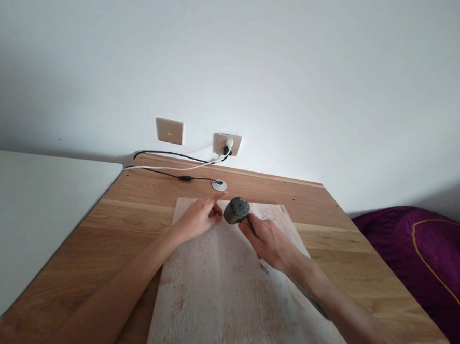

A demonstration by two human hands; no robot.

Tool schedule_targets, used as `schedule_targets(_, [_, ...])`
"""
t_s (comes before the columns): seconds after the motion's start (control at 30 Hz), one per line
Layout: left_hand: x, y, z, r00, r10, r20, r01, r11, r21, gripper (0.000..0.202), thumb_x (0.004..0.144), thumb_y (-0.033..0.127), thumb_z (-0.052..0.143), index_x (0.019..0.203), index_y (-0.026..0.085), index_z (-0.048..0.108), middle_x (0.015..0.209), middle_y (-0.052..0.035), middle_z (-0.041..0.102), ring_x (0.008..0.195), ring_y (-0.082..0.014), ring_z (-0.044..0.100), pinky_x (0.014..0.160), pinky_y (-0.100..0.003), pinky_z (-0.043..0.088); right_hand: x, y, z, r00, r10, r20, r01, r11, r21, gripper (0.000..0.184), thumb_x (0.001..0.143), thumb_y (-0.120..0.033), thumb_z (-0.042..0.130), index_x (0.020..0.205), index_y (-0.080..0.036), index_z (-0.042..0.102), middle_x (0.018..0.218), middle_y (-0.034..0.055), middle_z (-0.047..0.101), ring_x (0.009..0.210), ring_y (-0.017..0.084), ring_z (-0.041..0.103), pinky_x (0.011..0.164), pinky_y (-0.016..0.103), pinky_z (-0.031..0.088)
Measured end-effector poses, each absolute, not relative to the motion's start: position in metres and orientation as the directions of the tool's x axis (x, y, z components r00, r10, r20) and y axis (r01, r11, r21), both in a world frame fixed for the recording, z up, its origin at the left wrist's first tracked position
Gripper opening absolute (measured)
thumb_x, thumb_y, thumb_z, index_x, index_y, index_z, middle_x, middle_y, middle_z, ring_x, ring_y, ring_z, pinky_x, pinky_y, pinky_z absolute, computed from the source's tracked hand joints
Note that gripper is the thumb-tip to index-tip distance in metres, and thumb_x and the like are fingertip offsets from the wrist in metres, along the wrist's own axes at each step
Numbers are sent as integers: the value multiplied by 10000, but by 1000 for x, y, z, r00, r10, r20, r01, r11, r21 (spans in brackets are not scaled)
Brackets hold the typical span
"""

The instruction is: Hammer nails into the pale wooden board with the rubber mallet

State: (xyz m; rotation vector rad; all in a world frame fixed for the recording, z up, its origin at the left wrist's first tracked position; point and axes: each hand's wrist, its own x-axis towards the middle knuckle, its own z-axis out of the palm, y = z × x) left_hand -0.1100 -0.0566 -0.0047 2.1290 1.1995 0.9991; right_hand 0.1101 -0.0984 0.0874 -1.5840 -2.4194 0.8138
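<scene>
My right hand (267,239) is closed round a hammer, gripping it close to its head. The hammer (237,210) has a dark, worn, round face that points up toward me; its handle runs back under my right forearm. Just left of the hammer head, near the far edge of a whitish, worn wooden board (207,295), is my left hand (202,217). Its thumb and fingers come together in a pinch while one finger reaches forward. Whatever the pinch holds is too small to make out. A few small dark bits (264,268) lie on the board beside my right hand.
The board lies on a wooden table (348,272) against a white wall. Behind it are a round cable grommet (219,185), black and white cables (168,168) and a wall socket (235,144) with plugs. A white surface (35,222) stands left, purple fabric (393,244) right.
</scene>
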Motion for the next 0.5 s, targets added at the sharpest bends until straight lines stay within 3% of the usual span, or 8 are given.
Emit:
schedule_targets(0.2, [-111, -59, -1, 326, 854, 406, 549, -520, 655, 640, 825, 146, 722, 1423, 243, 514, 960, -16, 732, 946, -216, 678, 907, -371, 517, 149, -110, 80, -411, 897, -161, 795, 266, -545, 252, 1066, -385, 372, 867, -250, 447, 476, -75, 516, 436, 154, 582, 554, 278, 350])
schedule_targets(0.33, [-108, -71, 15, 319, 775, 546, 569, -617, 543, 297, 878, 202, 679, 1167, 194, 610, 949, -46, 685, 995, -238, 629, 920, -393, 500, 170, -116, 66, -400, 897, -187, 799, 242, -550, 290, 1070, -425, 351, 852, -253, 437, 483, -70, 509, 464, 169, 584, 574, 292, 371])
schedule_targets(0.4, [-103, -85, 28, 417, 724, 550, 555, -682, 477, 185, 900, 186, 641, 1083, 194, 610, 954, -47, 681, 971, -225, 624, 900, -376, 497, 175, -119, 59, -406, 896, -181, 796, 249, -552, 301, 1074, -440, 341, 871, -251, 457, 518, -54, 535, 511, 185, 599, 582, 301, 377])
schedule_targets(0.5, [-90, -114, 45, 688, 587, 427, 489, -810, 325, 146, 899, 191, 666, 1035, 194, 614, 938, -29, 689, 910, -203, 630, 880, -353, 488, 179, -122, 49, -425, 902, -80, 787, 324, -525, 296, 1081, -427, 338, 903, -246, 490, 662, -5, 630, 632, 203, 637, 610, 310, 389])
